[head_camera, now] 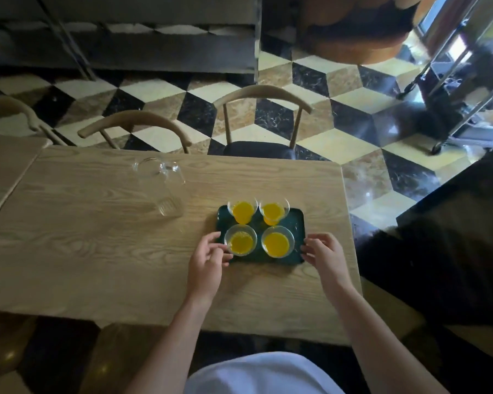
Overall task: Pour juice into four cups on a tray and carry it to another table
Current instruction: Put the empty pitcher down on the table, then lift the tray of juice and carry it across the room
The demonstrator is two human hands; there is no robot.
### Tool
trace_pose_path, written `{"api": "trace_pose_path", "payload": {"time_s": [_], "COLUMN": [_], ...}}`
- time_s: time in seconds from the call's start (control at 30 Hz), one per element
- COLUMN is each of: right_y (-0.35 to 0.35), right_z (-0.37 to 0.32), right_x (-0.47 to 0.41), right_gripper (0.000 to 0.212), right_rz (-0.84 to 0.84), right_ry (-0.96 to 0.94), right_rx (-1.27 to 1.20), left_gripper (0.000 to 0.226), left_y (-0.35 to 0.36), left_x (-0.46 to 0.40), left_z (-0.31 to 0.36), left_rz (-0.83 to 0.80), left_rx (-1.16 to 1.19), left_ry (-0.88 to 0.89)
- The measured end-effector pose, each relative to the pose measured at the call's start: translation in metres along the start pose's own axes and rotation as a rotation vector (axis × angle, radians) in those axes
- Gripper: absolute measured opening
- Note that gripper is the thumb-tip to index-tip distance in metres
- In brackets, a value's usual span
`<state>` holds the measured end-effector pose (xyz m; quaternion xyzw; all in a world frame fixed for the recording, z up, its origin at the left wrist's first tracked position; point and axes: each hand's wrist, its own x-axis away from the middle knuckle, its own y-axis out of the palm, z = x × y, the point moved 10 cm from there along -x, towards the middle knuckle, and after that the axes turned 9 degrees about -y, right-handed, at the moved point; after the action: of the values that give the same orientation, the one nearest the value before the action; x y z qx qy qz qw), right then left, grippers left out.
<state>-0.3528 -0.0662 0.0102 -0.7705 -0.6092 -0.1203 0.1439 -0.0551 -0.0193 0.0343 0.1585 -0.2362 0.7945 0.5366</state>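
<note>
- Pale wood table fills the left and centre of the frame; an empty glass pitcher stands left of centre.
- Dark green tray with four juice cups sits near the table's right edge.
- Left hand and right hand curl onto the tray's ends.
- Checkered floor lies open at right.

both hands at tray of four cups
</note>
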Motion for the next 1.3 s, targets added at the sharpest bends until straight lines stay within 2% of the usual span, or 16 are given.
{"api": "trace_pose_path", "payload": {"time_s": [0.2, 0.4, 0.63, 0.77, 0.93, 1.13, 1.3], "right_y": [-0.032, -0.042, -0.035, -0.026, -0.025, -0.024, -0.015], "right_z": [0.047, 0.082, 0.101, 0.101, 0.099, 0.079, 0.079], "right_x": [0.031, 0.047, 0.034, 0.019, -0.018, -0.077, -0.104], "right_gripper": [0.016, 0.018, 0.02, 0.021, 0.021, 0.045, 0.054], "right_rz": [-0.033, -0.021, 0.047, 0.083, 0.137, 0.147, 0.082], "right_ry": [0.08, 0.178, 0.231, 0.22, 0.202, 0.089, 0.065], "right_rx": [-0.019, -0.04, 0.048, 0.148, 0.287, 0.487, 0.484], "left_gripper": [0.031, 0.031, 0.034, 0.035, 0.039, 0.048, 0.056], "left_y": [0.026, 0.017, -0.004, -0.012, -0.013, -0.022, -0.004], "left_x": [0.032, 0.032, -0.009, -0.044, -0.091, -0.135, -0.157], "left_z": [-0.051, -0.086, -0.099, -0.095, -0.079, -0.066, -0.074], "left_rz": [-0.124, -0.127, -0.114, -0.078, 0.003, 0.197, 0.111], "left_rx": [-0.067, -0.1, -0.113, -0.132, -0.277, -0.402, -0.428], "left_ry": [-0.137, -0.246, -0.304, -0.306, -0.216, -0.199, -0.217]}}
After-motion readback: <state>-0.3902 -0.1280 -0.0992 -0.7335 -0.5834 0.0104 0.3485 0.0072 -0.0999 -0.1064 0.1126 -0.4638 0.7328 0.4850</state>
